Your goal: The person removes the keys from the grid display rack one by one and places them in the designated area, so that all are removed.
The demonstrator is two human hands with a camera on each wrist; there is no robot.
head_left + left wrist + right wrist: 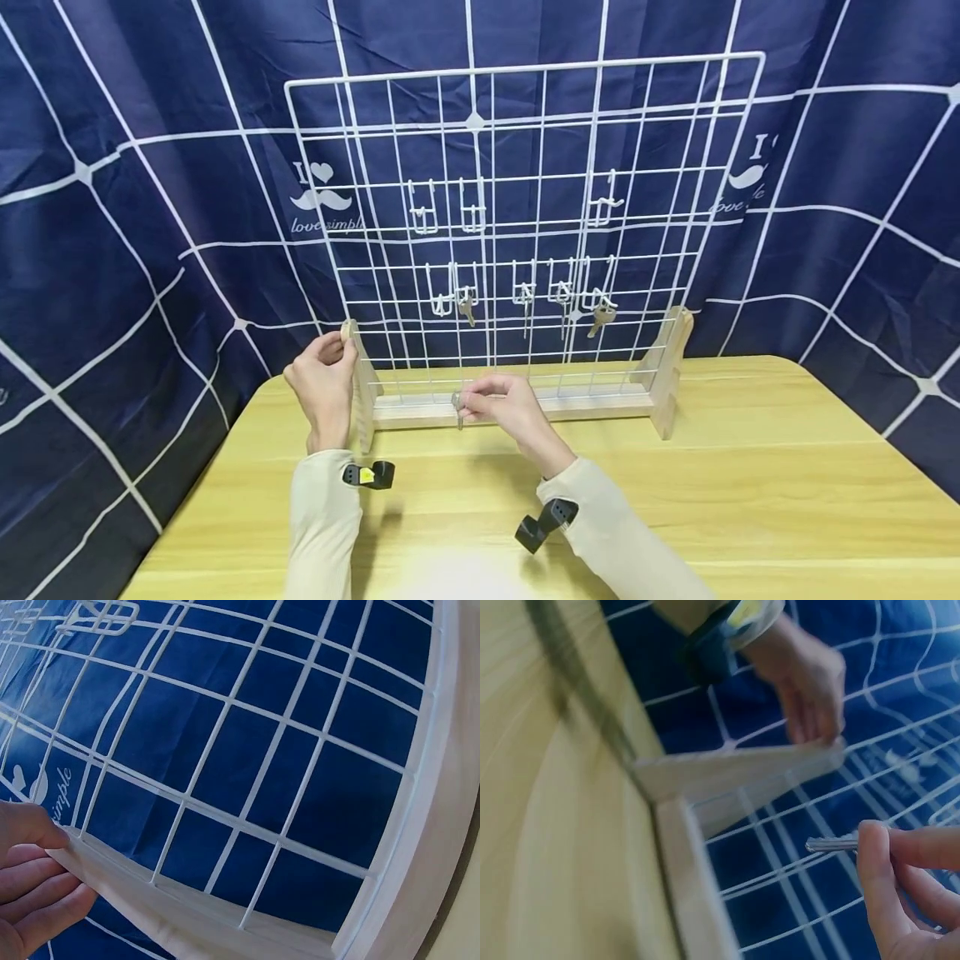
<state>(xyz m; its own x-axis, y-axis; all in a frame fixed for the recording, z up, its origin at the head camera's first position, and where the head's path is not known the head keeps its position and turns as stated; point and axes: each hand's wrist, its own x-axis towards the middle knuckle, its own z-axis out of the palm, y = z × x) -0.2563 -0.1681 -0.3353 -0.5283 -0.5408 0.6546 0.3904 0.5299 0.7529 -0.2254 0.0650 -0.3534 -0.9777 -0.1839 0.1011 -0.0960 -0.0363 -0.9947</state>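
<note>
My left hand [324, 379] pinches the top of the left wooden side support [363, 404] of a stand, thumb against fingers; the left wrist view shows the thumb on the wood's edge. A silver key [832, 844] is pinched between the thumb and fingers of my right hand [513, 410]. It points downward in the head view, low in front of the white wire grid [525, 70]. Several other keys hang on the grid's lower row of hooks, among them a brass-toned key [602, 318] at the right and another key [467, 308] further left.
More white hooks, such as the upper right hook [602, 208], hang on the grid without keys. A wooden base bar [585, 408] joins the left support to the right wooden support [670, 375]. The stand rests on a yellow wood-grain table [750, 483], with a dark blue checked curtain [150, 333] behind.
</note>
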